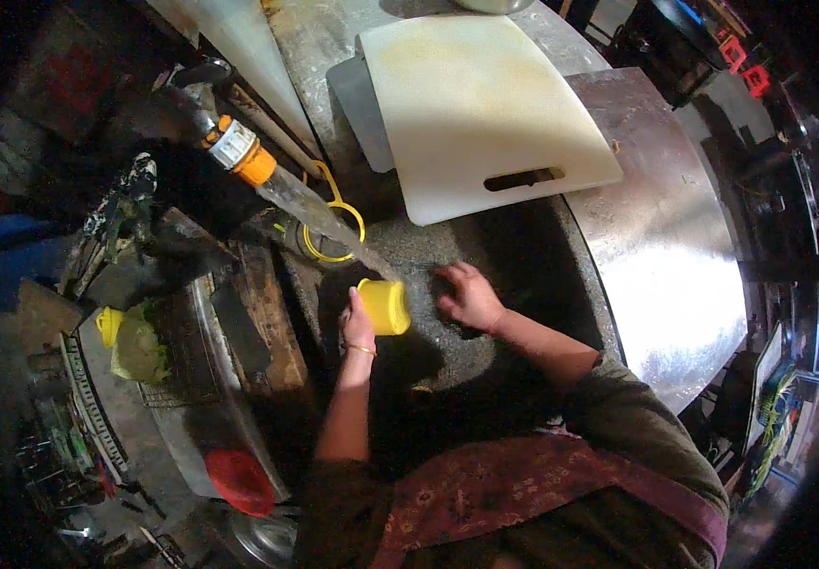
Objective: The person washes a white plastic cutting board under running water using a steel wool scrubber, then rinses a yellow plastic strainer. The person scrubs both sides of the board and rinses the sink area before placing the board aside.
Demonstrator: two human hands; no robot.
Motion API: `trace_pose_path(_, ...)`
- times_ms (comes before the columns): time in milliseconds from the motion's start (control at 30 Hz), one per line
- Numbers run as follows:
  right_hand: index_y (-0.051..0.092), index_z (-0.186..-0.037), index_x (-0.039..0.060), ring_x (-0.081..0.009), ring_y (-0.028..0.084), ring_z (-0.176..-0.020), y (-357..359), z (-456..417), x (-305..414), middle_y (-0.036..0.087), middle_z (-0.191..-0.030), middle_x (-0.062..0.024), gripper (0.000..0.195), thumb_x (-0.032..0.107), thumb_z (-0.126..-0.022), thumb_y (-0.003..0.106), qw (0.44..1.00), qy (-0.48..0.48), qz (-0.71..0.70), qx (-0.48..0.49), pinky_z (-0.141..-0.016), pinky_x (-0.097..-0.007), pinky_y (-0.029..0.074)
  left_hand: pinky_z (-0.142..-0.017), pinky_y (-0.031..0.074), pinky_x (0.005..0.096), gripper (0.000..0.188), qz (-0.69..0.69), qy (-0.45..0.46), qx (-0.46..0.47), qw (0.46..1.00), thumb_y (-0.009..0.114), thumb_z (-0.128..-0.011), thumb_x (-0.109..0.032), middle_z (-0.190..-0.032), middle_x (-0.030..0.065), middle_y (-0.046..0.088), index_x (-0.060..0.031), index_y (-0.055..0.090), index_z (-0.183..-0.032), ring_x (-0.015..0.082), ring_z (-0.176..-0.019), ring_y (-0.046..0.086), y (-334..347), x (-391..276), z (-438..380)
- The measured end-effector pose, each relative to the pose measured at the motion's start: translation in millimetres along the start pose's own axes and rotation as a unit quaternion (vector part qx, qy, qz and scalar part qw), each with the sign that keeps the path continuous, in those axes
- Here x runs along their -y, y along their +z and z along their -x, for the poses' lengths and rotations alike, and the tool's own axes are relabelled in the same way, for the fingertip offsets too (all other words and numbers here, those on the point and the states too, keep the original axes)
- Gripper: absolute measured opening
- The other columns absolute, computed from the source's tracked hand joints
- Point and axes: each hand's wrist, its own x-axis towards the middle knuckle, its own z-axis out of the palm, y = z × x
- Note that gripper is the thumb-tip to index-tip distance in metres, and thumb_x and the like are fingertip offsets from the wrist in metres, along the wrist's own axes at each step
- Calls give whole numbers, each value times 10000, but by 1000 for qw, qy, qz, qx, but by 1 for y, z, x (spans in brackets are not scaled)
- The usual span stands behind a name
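Note:
My left hand (357,328) holds a yellow plastic cup (383,307), tilted on its side over a stone-like sink basin (477,359). A stream of water (324,217) pours from a tap with an orange and white nozzle (239,153) and comes down at the cup's upper edge. To the right of the cup, apart from it, is my right hand (475,299), with fingers bent and thumb spread. I see nothing held between them. A yellow plastic ring with a handle (363,231) lies behind the stream, at the basin's far left.
A white cutting board (480,107) overhangs the basin's far side, on top of a grey board (363,107). Metal counter (665,270) borders the right. At left are wooden planks (274,320), a bag of greens (141,348), a wire rack (185,363) and a red plastic basin (240,481).

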Motion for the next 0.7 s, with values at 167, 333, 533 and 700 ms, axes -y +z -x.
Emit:
trace_pose_path(167, 553, -1085, 76, -336, 507, -946, 7, -22, 61, 543, -1073, -143, 456, 154, -646, 650, 978, -202, 58, 13, -863, -405, 417, -533, 320, 437, 555, -179, 227, -109, 951, 386, -931, -390, -539, 271, 384, 80, 492, -655, 327, -508, 363, 25, -18, 35)
trace_pose_path(333, 612, -1017, 37, -329, 562, -937, 14, -37, 24, 597, -994, -184, 382, 105, -644, 571, 995, 30, -54, 73, -827, -387, 458, -450, 260, 410, 491, -205, 376, -59, 902, 432, -928, -305, -512, 182, 324, 64, 442, -604, 268, -479, 323, -2, -15, 38)
trace_pose_path(533, 579, -1071, 43, -311, 545, -977, 29, -12, 65, 579, -1063, -159, 437, 95, -637, 590, 986, -155, -52, -7, -873, -383, 420, -466, 271, 375, 581, -178, 273, -68, 943, 463, -909, -383, -481, 67, 319, 61, 409, -538, 158, -488, 283, 5, -12, 20)
trace_pose_path(700, 646, -981, 68, -272, 611, -851, 27, -21, -12, 639, -931, -148, 320, 156, -675, 609, 976, 158, -99, 113, -792, -334, 469, -636, 470, 323, 553, 50, 99, -105, 988, 530, -826, -514, -804, 109, 624, 30, 628, -838, 196, -698, 587, 12, -24, 45)
